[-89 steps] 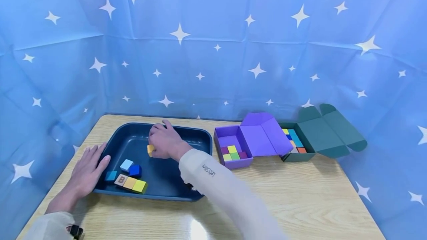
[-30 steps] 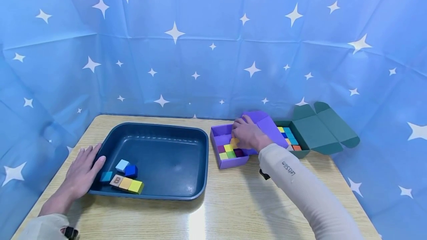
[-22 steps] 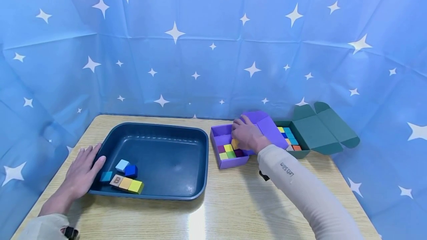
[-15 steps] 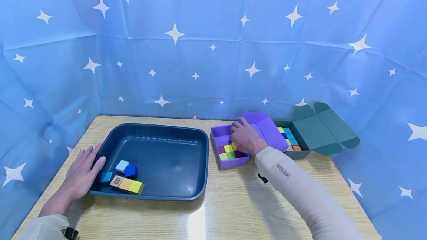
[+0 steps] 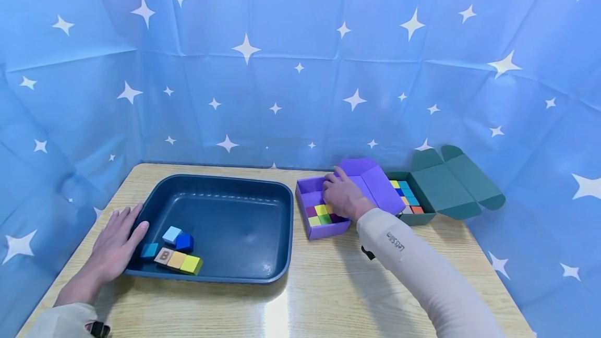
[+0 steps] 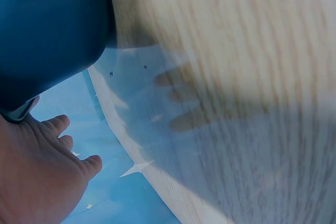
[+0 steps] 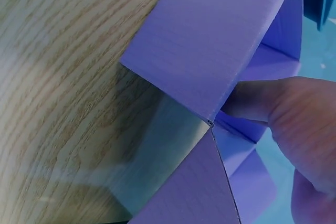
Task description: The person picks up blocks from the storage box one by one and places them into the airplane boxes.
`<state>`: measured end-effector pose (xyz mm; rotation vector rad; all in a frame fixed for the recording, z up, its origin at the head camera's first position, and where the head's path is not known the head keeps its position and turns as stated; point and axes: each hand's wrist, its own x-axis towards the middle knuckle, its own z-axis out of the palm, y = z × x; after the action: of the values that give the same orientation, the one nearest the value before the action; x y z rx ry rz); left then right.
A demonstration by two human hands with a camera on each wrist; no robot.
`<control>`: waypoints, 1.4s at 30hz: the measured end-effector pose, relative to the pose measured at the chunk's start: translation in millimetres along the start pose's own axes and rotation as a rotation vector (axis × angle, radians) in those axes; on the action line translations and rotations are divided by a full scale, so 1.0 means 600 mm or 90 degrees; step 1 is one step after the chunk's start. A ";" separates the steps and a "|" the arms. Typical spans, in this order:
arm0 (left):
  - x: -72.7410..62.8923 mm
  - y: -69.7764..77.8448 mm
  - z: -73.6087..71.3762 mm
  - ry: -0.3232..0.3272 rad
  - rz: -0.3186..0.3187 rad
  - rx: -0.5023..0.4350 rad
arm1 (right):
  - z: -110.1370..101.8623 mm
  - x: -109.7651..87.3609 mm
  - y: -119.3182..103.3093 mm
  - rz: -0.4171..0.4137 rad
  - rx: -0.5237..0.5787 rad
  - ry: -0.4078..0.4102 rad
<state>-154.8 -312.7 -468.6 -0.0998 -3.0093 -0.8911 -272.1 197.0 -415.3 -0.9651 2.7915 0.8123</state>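
My left hand (image 5: 112,246) rests on the left rim of a dark blue tray (image 5: 235,244), its fingers extended. The left wrist view shows the same left hand (image 6: 37,171) against the tray's side. Over on the right, my right hand (image 5: 345,197) reaches down into an open purple box (image 5: 328,231). Its fingers hold an orange block (image 5: 329,207), mostly hidden, beside a yellow block (image 5: 321,209) in that box. Green, lime and dark purple blocks also sit there. In the right wrist view, the right hand's (image 7: 307,129) thumb dips behind the box wall; its fingertips are hidden.
Inside the tray lie a light blue block (image 5: 171,234), a dark blue block (image 5: 184,242), a teal block (image 5: 149,250), a letter B block (image 5: 164,255), a tan block (image 5: 176,260) and a yellow one. Behind the purple lid stands a green box (image 5: 419,218) with several blocks.
My right hand carried the orange block from the tray to the purple box, then shifted slightly left and lower there. My left hand has stayed at the tray's rim.
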 end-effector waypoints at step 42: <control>-0.001 -0.003 -0.001 -0.006 -0.006 -0.003 | -0.249 0.185 -0.334 -0.095 0.232 0.108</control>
<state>-154.5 -314.5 -469.3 -0.0893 -3.0192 -0.9020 -227.2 -72.8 -405.4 -1.1964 2.8156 0.1996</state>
